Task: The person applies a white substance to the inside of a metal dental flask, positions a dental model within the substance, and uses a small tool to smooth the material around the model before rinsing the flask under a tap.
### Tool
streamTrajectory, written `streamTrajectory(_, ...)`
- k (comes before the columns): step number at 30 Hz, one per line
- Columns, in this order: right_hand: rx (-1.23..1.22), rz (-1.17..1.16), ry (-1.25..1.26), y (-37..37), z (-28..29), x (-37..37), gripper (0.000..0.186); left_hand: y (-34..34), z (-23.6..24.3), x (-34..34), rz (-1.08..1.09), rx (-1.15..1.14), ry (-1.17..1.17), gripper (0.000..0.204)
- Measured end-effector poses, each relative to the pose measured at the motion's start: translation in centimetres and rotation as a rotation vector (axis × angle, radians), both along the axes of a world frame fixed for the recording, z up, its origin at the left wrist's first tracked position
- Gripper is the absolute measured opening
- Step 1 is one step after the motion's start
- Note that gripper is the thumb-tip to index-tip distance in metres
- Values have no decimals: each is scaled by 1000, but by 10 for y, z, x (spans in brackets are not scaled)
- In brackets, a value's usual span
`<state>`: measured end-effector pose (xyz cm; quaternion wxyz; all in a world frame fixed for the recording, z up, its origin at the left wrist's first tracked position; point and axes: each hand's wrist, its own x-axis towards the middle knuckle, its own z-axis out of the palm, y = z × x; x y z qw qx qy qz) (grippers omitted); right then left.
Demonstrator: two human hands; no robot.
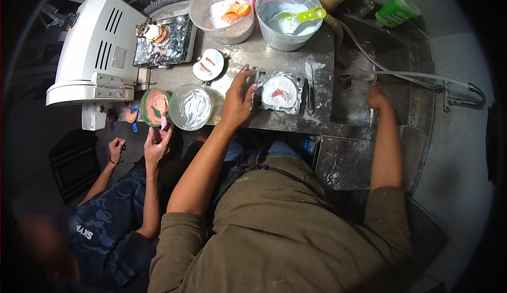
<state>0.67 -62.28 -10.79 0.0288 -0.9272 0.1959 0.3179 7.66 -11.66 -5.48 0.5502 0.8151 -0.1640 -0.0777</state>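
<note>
My left hand [238,101] rests on the metal worktop with its fingers apart, holding nothing. Its fingertips come close to the left side of a square metal flask [297,103]; whether they touch it I cannot tell. White plaster [274,88] fills the flask's round hollow, with a red curved piece [279,94] showing in it. My right hand [376,98] reaches into the metal sink [391,95] under the end of a pale hose [406,75]. Its fingers are curled in, and what they hold, if anything, is hidden. A dark slim tool [311,98] lies beside the flask.
A round plaster-filled mould [208,64] and a clear bowl [191,108] stand left of my hand. Behind are two powder tubs [222,31] [288,39] with scoops. At left, a co-worker's hand [157,147] touches a green bowl [143,114] of pink paste near a white machine [97,44].
</note>
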Motion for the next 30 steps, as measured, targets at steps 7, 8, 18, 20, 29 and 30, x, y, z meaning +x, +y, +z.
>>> streamTrajectory(7, 309, 353, -855, 173, 74, -13, 65, 8, 1, -16, 116, -75, 16, 37)
streamTrajectory(8, 403, 402, -870, 189, 75, -18, 68, 5, 0, -16, 115, -80, 21, 37)
streamTrajectory(18, 556, 539, -726, 255, 72, -31, 72, 8, 3, -27, 176, -49, 9, 38)
streamTrajectory(20, 555, 540, -718, 255, 70, -29, 72, 9, 1, -28, 179, -44, 0, 38)
streamTrajectory(29, 617, 504, -723, 256, 74, -21, 68, 9, -3, -31, 179, -86, 28, 39)
streamTrajectory(30, 622, 495, -730, 257, 74, -21, 68, 9, -3, -31, 179, -86, 28, 39)
